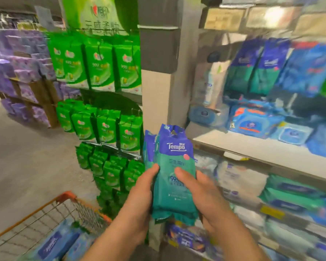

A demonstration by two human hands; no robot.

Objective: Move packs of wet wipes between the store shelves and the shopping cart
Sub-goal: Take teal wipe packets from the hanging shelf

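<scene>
Both hands, left and right, clasp upright wet-wipe packs, long axis vertical, hang-hole topmost.

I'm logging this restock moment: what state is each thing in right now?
Tempo wipes packs: stacked, upright, held in front of the shelves.
Left hand: grips the packs' left side.
Right hand: grips the packs' right side.
Shopping cart: holds blue packs.
Green packs: hanging in rows.
Right shelves: stocked, though blurred.
</scene>
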